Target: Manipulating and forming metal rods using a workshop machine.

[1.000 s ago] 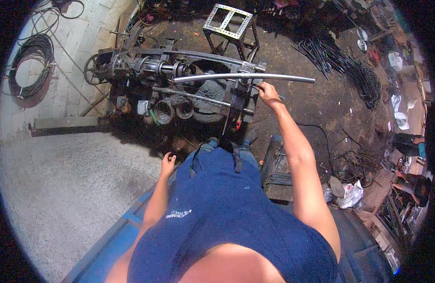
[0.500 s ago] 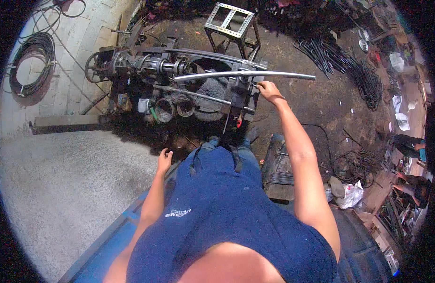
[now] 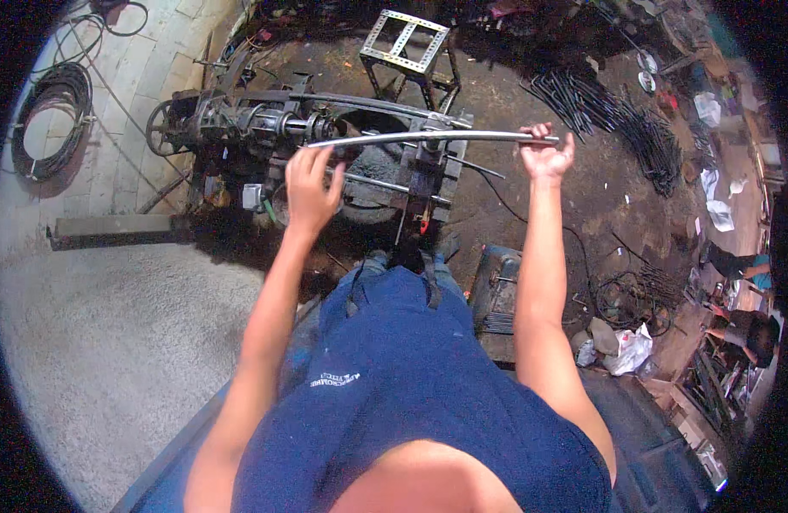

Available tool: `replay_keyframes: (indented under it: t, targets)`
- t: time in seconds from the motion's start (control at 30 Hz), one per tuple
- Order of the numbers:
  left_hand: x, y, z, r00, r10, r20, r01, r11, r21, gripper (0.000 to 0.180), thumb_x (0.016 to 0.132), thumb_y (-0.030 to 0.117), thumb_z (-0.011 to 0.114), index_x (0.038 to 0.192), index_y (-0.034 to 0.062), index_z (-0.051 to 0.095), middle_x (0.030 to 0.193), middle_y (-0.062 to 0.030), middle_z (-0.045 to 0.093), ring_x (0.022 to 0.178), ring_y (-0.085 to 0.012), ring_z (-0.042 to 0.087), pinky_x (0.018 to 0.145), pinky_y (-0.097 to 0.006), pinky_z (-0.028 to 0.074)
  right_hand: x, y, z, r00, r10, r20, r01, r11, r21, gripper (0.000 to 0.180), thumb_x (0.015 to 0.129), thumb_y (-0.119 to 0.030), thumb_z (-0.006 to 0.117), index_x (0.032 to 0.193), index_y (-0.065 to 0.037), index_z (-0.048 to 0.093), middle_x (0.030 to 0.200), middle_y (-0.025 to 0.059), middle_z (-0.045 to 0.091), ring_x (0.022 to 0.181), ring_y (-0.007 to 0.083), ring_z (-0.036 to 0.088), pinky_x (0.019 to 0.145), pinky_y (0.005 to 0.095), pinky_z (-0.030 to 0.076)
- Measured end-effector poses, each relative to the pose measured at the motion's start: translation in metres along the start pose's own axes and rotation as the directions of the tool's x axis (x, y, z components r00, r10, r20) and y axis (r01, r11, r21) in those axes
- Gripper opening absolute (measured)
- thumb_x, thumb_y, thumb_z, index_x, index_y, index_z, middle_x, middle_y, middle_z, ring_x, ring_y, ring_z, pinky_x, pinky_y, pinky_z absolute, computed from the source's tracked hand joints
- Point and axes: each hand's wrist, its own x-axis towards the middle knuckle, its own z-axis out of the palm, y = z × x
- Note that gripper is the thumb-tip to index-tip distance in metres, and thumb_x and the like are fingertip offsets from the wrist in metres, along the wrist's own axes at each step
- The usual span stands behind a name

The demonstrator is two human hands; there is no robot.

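A long silvery metal bar (image 3: 428,135) lies crosswise over the dark lathe-like machine (image 3: 266,120). My right hand (image 3: 545,158) has its palm turned up at the bar's right end, fingers curled over it and thumb sticking out. At the opposite end is my left hand (image 3: 310,192), its fingers stretched up to the bar and thumb apart; whether the fingertips press on it is hard to see. A thin dark rod (image 3: 479,167) juts out from the machine's right side, below the bar.
Behind the machine stands a metal frame stool (image 3: 407,43). Many dark rods (image 3: 616,120) lie on the floor at right. A coiled cable (image 3: 48,124) is at far left. By my right knee sits a dark metal box (image 3: 496,299). Plastic bags (image 3: 629,350) lie farther right.
My left hand has risen from beside my leg to the bar's left end. My right hand has left the thin rod at the machine's side and taken the bar's right end.
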Motion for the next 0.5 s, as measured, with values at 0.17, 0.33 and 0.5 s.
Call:
replay_keyframes:
  t: [0.17, 0.33, 0.5]
  targets:
    - [0.066, -0.036, 0.086, 0.889, 0.029, 0.457, -0.058, 0.997, 0.049, 0.045, 0.094, 0.043, 0.051, 0.085, 0.0011, 0.066, 0.079, -0.0176, 0.064, 0.071, -0.0352, 0.062, 0.062, -0.045, 0.049, 0.015, 0.001, -0.030, 0.987, -0.027, 0.158, 0.015, 0.997, 0.080, 0.048, 0.094, -0.042, 0.035, 0.057, -0.011, 0.035, 0.053, 0.0013, 0.028, 0.055, 0.0179, 0.030, 0.061, 0.0353, 0.032]
    - [0.079, -0.056, 0.105, 0.910, 0.286, 0.300, -0.344, 0.925, 0.162, 0.047, 0.095, 0.038, 0.050, 0.066, 0.0074, 0.068, 0.057, -0.0150, 0.061, 0.054, -0.0345, 0.062, 0.051, -0.045, 0.049, -0.012, 0.012, -0.038, 0.965, -0.091, 0.246, 0.065, 0.992, 0.110, 0.039, 0.085, -0.033, 0.047, 0.055, -0.014, 0.031, 0.051, 0.0000, 0.024, 0.054, 0.0170, 0.028, 0.062, 0.0350, 0.031]
    - [0.100, -0.076, 0.127, 0.890, 0.223, 0.398, -0.280, 0.956, 0.091, 0.060, 0.097, 0.042, 0.038, 0.061, 0.0017, 0.065, 0.064, -0.0237, 0.062, 0.060, -0.0422, 0.062, 0.060, -0.049, 0.051, -0.037, 0.025, -0.035, 0.946, -0.201, 0.253, 0.180, 0.978, 0.104, 0.036, 0.081, -0.029, 0.049, 0.055, -0.014, 0.029, 0.051, 0.0003, 0.022, 0.055, 0.0171, 0.026, 0.063, 0.0353, 0.030]
